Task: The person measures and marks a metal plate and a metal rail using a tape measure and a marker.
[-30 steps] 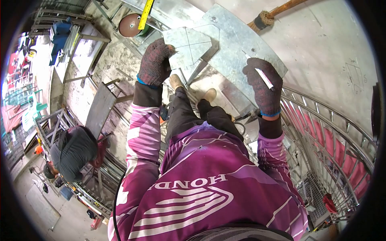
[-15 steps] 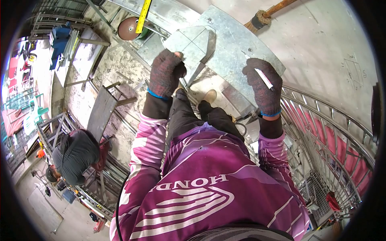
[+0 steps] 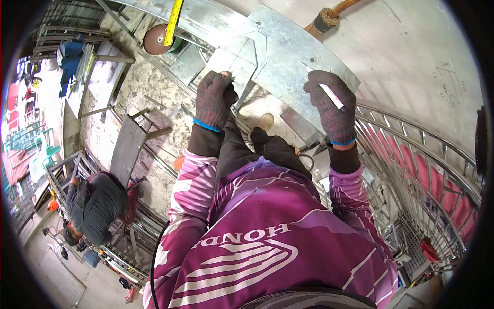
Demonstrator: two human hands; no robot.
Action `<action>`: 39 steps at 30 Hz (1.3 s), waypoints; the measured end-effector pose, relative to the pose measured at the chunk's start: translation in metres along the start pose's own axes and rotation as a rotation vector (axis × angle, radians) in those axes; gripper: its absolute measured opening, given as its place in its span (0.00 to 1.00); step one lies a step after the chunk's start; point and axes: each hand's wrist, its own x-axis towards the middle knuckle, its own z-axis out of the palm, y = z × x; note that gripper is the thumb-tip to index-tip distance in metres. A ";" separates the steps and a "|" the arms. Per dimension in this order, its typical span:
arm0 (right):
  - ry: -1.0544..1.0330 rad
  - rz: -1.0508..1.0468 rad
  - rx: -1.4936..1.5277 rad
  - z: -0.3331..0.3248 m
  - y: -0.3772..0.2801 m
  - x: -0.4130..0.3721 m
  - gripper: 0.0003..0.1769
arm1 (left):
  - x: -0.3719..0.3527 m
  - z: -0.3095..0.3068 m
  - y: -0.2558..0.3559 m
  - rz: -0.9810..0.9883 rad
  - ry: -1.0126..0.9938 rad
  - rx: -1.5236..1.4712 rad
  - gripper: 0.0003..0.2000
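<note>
My left hand (image 3: 215,100), in a dark knit glove with a blue cuff, is closed on the near edge of a small metal plate (image 3: 234,63) with lines across it. That plate overlaps a larger grey metal sheet (image 3: 288,54), on which an angular outline shows beside the plate. Above the sheet's near right part, my right hand (image 3: 333,105), gloved the same way, holds a white marker (image 3: 332,97) with its tip pointing away from me.
A yellow tape measure blade (image 3: 173,23) lies at the top, by a round brown-topped object (image 3: 156,39). A broom (image 3: 325,21) is beyond the sheet. Metal railings (image 3: 422,149) stand right. Another person (image 3: 98,206) is bent over at lower left, near a grey bench (image 3: 127,149).
The small plate has shifted toward me and left on the larger sheet, leaving the drawn outline more visible. My right hand has moved slightly left with the marker. The other person's arm now shows.
</note>
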 end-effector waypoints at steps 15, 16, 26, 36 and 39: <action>0.016 -0.025 -0.030 -0.001 0.002 0.000 0.09 | 0.005 0.013 -0.001 0.011 0.055 0.217 0.12; 0.016 -0.025 -0.028 -0.001 0.001 0.000 0.09 | 0.005 0.015 0.001 0.012 0.056 0.218 0.12; 0.020 0.009 0.004 -0.001 0.001 0.000 0.09 | 0.012 0.020 0.004 0.027 0.074 0.366 0.19; 0.026 0.027 0.035 0.000 0.001 0.001 0.09 | 0.013 0.019 0.004 -0.017 0.053 0.339 0.15; 0.023 0.032 0.036 -0.001 0.002 0.000 0.09 | 0.010 0.020 0.006 -0.009 0.062 0.344 0.14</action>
